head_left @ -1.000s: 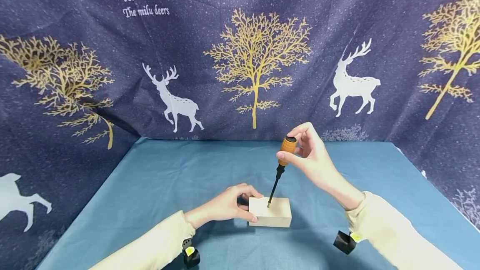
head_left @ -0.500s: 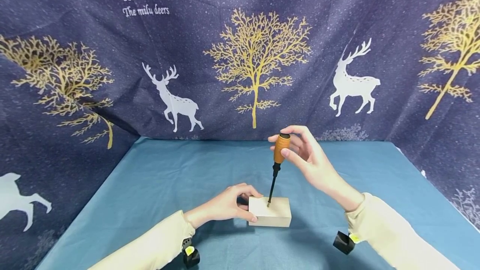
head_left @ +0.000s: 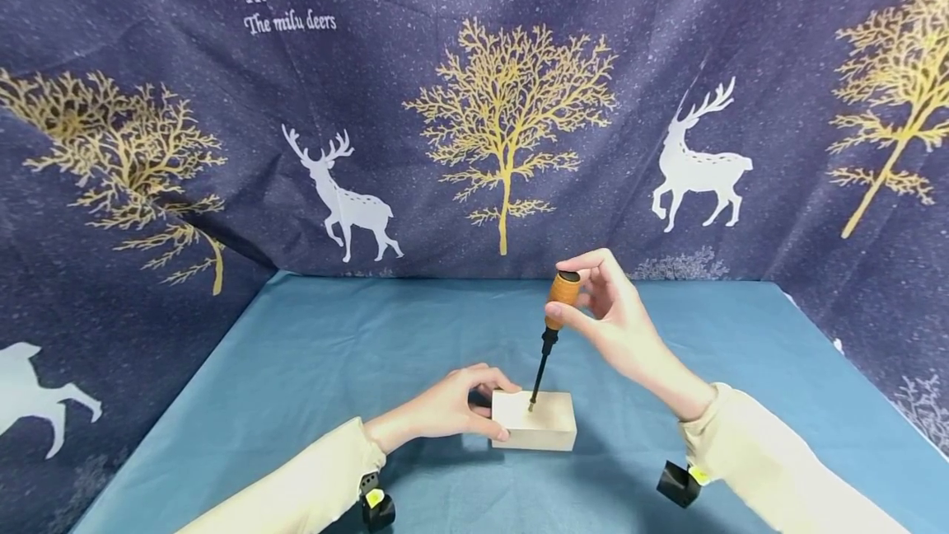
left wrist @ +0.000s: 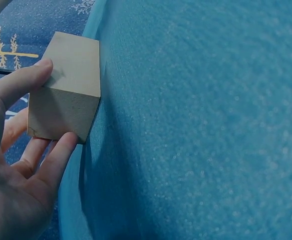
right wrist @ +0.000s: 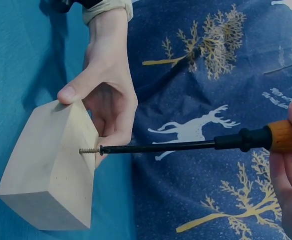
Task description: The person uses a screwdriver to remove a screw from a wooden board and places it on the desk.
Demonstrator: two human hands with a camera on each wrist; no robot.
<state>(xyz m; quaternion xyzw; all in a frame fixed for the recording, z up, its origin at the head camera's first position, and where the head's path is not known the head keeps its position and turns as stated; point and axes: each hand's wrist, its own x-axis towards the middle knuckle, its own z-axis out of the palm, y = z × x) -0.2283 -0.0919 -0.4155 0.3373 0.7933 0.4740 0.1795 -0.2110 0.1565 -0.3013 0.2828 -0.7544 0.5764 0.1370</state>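
A pale wooden block (head_left: 544,423) lies on the blue cloth, and my left hand (head_left: 452,406) grips its left end between thumb and fingers. In the right wrist view a screw (right wrist: 89,150) stands partly sunk in the block's top face, its thread still showing. The black shaft of a screwdriver (right wrist: 165,147) meets the screw's head. My right hand (head_left: 611,316) holds the screwdriver's orange handle (head_left: 563,293) by thumb and fingers, with the tool leaning slightly right. From the left wrist, the block (left wrist: 71,65) shows the thumb on one face and fingers on the opposite side.
Blue cloth (head_left: 356,336) covers the table around the block. Behind it hangs a dark blue curtain (head_left: 445,188) printed with deer and golden trees. A small black camera (head_left: 380,511) is worn at the left wrist, another black camera (head_left: 678,483) at the right.
The screwdriver's handle swung left and then slightly back right, while my right thumb and fingers shifted around it. My left hand and the block have stayed in place.
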